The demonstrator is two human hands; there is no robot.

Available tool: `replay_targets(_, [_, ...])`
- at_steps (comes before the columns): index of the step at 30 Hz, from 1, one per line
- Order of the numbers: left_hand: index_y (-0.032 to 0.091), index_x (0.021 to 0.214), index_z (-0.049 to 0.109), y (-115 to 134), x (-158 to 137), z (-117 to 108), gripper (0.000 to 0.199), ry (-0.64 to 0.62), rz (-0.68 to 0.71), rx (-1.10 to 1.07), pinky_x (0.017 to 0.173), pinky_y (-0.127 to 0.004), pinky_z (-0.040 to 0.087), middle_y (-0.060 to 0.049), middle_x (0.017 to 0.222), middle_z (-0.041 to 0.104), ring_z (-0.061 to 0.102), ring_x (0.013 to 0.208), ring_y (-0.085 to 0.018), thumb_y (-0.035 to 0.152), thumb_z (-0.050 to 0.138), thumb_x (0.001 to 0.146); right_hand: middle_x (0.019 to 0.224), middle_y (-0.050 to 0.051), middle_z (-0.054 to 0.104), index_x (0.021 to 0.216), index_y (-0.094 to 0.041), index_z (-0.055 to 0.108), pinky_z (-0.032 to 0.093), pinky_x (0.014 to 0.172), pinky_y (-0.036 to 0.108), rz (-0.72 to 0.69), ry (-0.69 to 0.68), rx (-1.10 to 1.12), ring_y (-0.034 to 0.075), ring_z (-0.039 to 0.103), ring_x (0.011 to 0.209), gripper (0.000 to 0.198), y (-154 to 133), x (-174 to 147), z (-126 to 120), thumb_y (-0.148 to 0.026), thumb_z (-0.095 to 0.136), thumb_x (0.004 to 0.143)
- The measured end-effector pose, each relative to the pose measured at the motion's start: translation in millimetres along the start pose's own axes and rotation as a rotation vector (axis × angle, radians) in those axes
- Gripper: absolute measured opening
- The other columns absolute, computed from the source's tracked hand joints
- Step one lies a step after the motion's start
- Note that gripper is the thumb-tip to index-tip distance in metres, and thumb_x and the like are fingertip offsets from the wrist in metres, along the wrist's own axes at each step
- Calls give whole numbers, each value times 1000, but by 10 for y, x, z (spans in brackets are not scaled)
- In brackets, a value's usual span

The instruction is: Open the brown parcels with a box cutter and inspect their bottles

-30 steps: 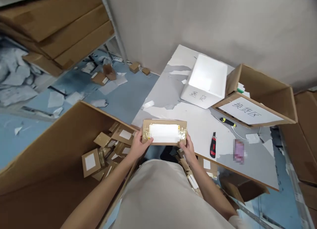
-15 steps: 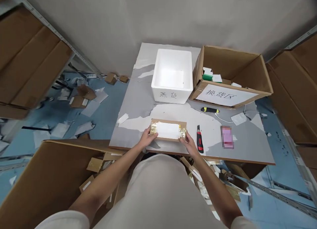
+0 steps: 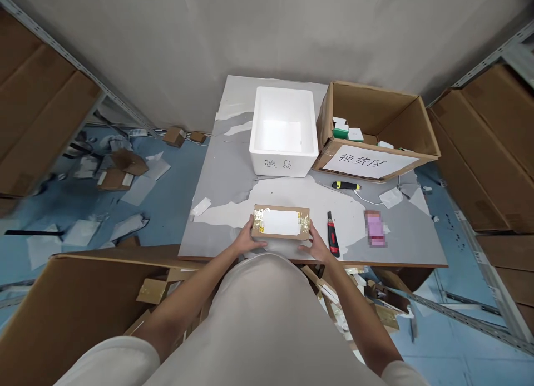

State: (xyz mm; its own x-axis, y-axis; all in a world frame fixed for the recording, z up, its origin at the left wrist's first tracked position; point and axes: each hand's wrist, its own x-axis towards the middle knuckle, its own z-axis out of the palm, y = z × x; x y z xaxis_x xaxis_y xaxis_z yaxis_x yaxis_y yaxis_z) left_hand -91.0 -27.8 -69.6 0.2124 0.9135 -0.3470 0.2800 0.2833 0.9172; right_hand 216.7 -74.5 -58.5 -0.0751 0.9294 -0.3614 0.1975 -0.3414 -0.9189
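Parcel (image 3: 281,223) over the table (image 3: 233,180), near edge, between my hands.
Brown cardboard block, long and low, shiny clear tape wrinkled round both ends, flat white label on top. Left hand (image 3: 245,239) and right hand (image 3: 317,246) flank the ends, fingers curved along them, thumbs spread on the near side; can't tell if I'm clamped on it or just touching. Behind: smooth white foam bin (image 3: 283,164), creased carton (image 3: 379,108) beside it. Red-black plastic knife (image 3: 332,237) right of the parcel. Vs half a second ago: thumbs lapped over the parcel then, now off its top.
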Motion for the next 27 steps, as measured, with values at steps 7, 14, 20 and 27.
replay_targets(7, [20,115,61,-164,83,10,56,-62,-7,53,100,-45,43,-9,113,68,58,113,-30,43,71,64,130,8,58,134,-27,47,44,101,50,-34,28,-106,29,54,120,79,72,254,52,-28,73,60])
replay_targets(14, [18,110,63,-70,123,-55,48,49,0,177,90,-41,48,-12,110,63,58,106,-27,49,60,74,114,8,65,116,-26,58,52,85,42,25,26,-116,25,64,93,49,-1,225,62,-47,65,72])
replay_targets(20, [15,109,62,155,66,-60,46,61,73,254,86,-39,50,-10,101,61,60,92,-23,49,54,80,104,11,64,105,-17,63,49,81,38,-36,171,-344,23,60,87,51,-122,128,-17,-58,42,85])
replay_targets(27, [18,102,63,307,-237,-281,40,149,117,207,75,-36,54,-9,98,56,58,97,-24,50,57,79,97,9,64,103,-18,61,49,81,37,-155,47,-374,23,60,87,45,-385,321,63,-56,48,84])
